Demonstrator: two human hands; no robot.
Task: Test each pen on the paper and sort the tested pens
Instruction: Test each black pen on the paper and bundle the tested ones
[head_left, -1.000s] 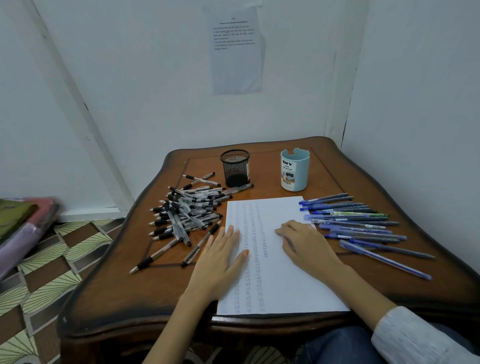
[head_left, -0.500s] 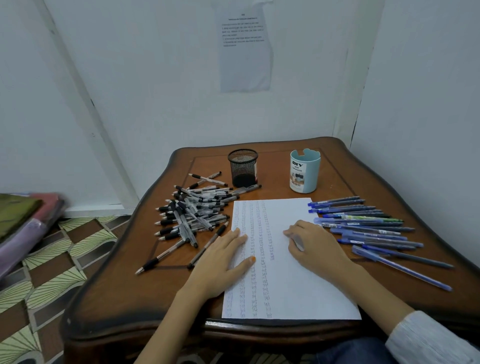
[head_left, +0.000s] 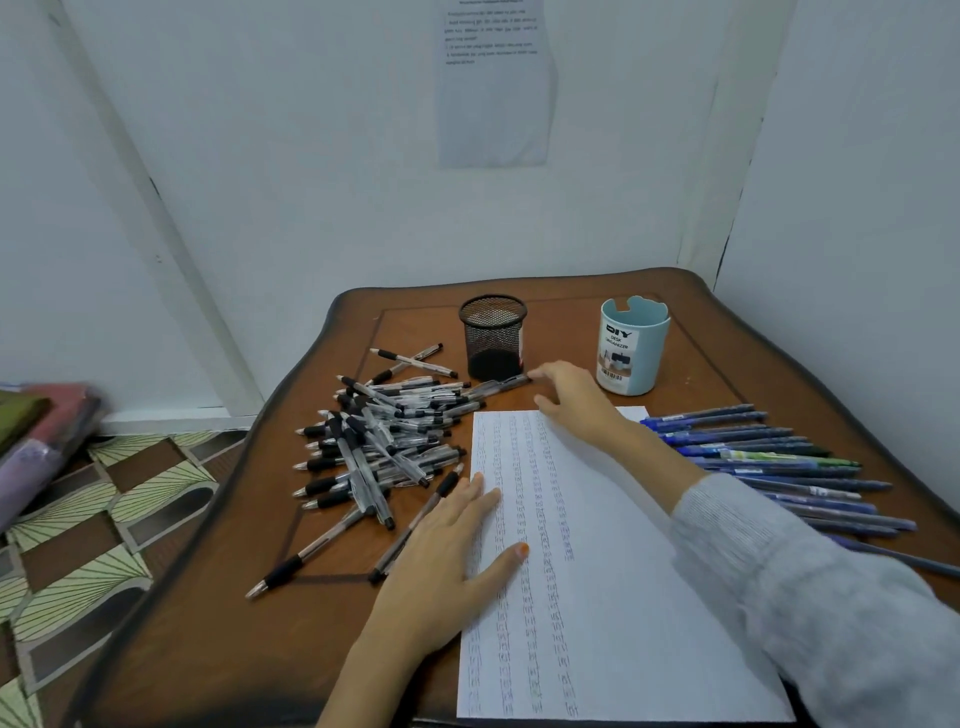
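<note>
A white paper (head_left: 613, 597) with columns of scribbles lies on the wooden table (head_left: 208, 649). My left hand (head_left: 447, 561) rests flat on the paper's left edge, fingers spread. My right hand (head_left: 576, 400) reaches past the paper's top edge, and its index fingertip touches the end of a black-grip pen (head_left: 498, 385) lying beside the black mesh cup (head_left: 492, 338). Thumb and fingers are apart, not closed around the pen. A pile of black-grip pens (head_left: 384, 436) lies left of the paper. A row of blue pens (head_left: 769, 457) lies to the right, partly behind my sleeve.
A light blue desk organizer cup (head_left: 631, 348) stands at the back right of the mesh cup. White walls close in behind and to the right. Patterned floor (head_left: 104, 519) and folded fabric (head_left: 36, 426) lie left of the table.
My right hand left the middle of the paper and moved forward to the pen beside the mesh cup. My left hand stayed flat on the paper. The camera view shifted.
</note>
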